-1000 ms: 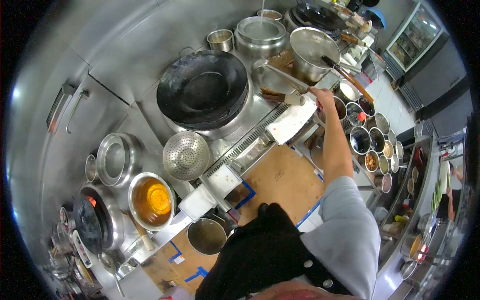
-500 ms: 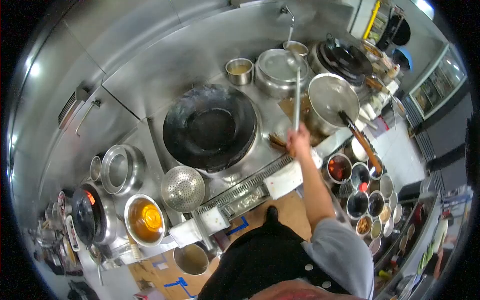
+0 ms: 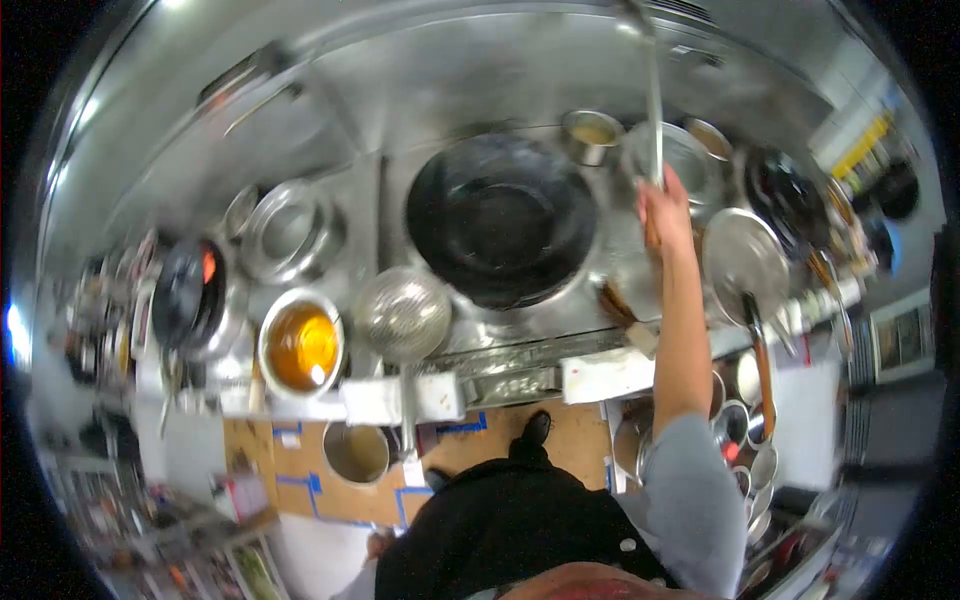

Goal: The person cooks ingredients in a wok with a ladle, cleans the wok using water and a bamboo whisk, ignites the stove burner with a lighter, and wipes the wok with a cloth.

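Observation:
My right hand [image 3: 666, 212] is closed around the long handle of a ladle [image 3: 654, 105], which points away from me with its bowl up before the steel back wall. Below the raised ladle stand a round steel pot with a lid [image 3: 690, 160] and a small pot of yellowish liquid [image 3: 590, 130]. To the left sits a large black wok [image 3: 500, 225] on the range, with nothing visible in it. My left hand [image 3: 379, 545] shows only as a small patch beside its grey sleeve at the bottom; its fingers are not clear.
A perforated strainer [image 3: 403, 315] rests at the wok's front left, beside a bowl of amber oil [image 3: 301, 345]. A wooden-handled strainer [image 3: 745, 262] lies right of my forearm. White folded cloths [image 3: 608, 378] line the front edge. Several seasoning containers [image 3: 735, 420] stand at right.
The ladle has risen from over the lidded pot to before the back wall, still in my right hand. The view has turned, and part of my left hand now shows at the bottom.

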Demonstrator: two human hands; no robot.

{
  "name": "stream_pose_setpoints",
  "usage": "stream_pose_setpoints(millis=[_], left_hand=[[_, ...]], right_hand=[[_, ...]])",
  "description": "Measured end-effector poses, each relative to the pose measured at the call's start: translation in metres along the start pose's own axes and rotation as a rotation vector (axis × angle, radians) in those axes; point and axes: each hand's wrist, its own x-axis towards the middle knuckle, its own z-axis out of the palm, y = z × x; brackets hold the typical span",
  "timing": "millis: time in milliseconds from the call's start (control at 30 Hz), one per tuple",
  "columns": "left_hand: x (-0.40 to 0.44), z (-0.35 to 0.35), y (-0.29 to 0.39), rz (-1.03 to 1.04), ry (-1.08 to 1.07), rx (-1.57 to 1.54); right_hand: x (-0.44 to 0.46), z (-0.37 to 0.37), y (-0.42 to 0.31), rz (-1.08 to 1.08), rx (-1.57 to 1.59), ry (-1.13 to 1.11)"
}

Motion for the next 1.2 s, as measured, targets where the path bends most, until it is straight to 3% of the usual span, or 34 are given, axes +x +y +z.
stream_pose_setpoints(millis=[67,200,333,367,467,533,667,767,867,967,1067,1200], left_hand=[[-0.012,0.007,-0.030,-0.066,0.012,-0.030],[-0.016,0.034,-0.104,-0.239,-0.025,-0.088],[-0.021,0.072,-0.212,-0.185,-0.081,-0.220],[-0.010,0.089,-0.243,0.104,-0.087,0.111],[-0.013,0.089,-0.329,-0.149,-0.069,-0.182],[-0.032,0.087,-0.386,-0.281,-0.065,-0.318],[-0.058,0.057,-0.479,-0.342,-0.009,-0.383],[-0.072,0.044,-0.529,-0.379,0.030,-0.399],[-0.084,0.044,-0.560,-0.424,0.074,-0.381],[-0.091,0.030,-0.579,-0.389,0.116,-0.196],[-0.080,0.002,-0.599,-0.523,0.113,-0.467],[-0.026,-0.039,-0.618,-0.519,0.150,-0.507]], right_hand=[[-0.073,0.062,0.011,0.107,0.101,-0.075],[-0.171,0.185,0.021,0.078,-0.054,-0.169],[-0.253,0.312,0.031,0.144,-0.067,-0.490],[-0.272,0.353,0.035,0.152,-0.013,-0.518],[-0.308,0.476,0.026,0.312,-0.108,-0.621],[-0.309,0.561,0.045,0.318,-0.171,-0.664],[-0.271,0.712,0.118,0.264,-0.310,-0.460],[-0.215,0.782,0.189,0.144,-0.738,-0.516],[-0.233,0.823,0.159,0.218,-0.971,-0.620],[-0.242,0.841,0.150,0.670,-0.323,-0.603],[-0.278,0.850,0.141,0.842,0.476,-0.414],[-0.296,0.860,0.138,0.791,0.629,-0.475]])
